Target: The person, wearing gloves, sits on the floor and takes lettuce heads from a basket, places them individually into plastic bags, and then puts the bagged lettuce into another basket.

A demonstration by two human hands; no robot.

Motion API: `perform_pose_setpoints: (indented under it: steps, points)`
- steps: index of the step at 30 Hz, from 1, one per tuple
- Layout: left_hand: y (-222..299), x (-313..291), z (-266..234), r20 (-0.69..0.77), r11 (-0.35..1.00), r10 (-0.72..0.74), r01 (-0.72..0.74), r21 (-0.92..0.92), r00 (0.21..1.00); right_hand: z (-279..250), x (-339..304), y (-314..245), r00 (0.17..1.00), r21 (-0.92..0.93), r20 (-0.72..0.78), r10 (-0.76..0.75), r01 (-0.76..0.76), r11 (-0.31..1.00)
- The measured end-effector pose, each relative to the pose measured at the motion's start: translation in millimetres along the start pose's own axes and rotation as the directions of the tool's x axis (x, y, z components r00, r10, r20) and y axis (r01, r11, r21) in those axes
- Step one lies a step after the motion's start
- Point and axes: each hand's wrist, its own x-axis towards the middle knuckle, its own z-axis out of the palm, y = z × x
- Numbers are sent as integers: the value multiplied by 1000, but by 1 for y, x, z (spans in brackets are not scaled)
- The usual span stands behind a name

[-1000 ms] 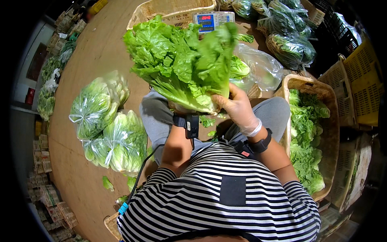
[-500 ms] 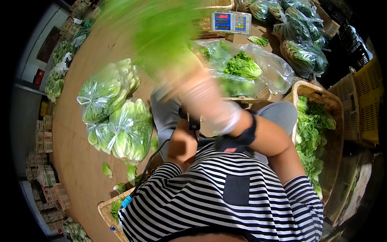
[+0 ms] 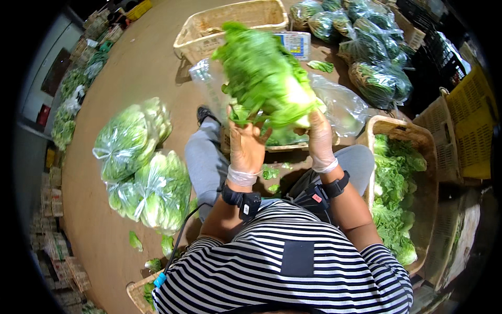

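Note:
Between my two hands a leafy green head of lettuce (image 3: 269, 78) is held up, slightly blurred, its pale stem end at the lower right. My left hand (image 3: 246, 146), in a clear thin glove, supports its lower left leaves. Gloved the same way, my right hand (image 3: 320, 133) grips the stem end. Behind and below the lettuce, a clear plastic bag (image 3: 342, 104) lies spread over a crate (image 3: 311, 145) between my legs. The lettuce hides most of what is in that crate. To my right, more lettuce (image 3: 392, 193) fills a long beige crate (image 3: 433, 209).
Tied bags of lettuce (image 3: 157, 193) sit on the floor at left. Beyond the lettuce stand an empty beige crate (image 3: 230, 21) and a scale (image 3: 297, 46). Bagged greens (image 3: 379, 81) are piled at far right, near yellow crates (image 3: 473, 120). Loose leaves (image 3: 270, 172) lie on the floor.
The lettuce has come down from the upper left to in front of me. My arms, crossed before, are now apart, with both hands on the lettuce. The view has shifted slightly.

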Motion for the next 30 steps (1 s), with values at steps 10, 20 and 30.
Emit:
perform_pose_setpoints:
  steps: [10, 20, 30]
  points:
    - [-34, 56, -29, -15, 943, -281, 279, 182, 960, -76, 5, 46, 979, 172, -193, 67, -33, 985]
    - [-57, 61, -57, 89, 826, -344, 346, -444, 935, -19, -10, -9, 963, -767, -22, -270, 157, 622]
    - [-25, 62, -50, -11, 891, -287, 263, -369, 958, -13, -53, -39, 457, -521, 796, 396, 186, 833]
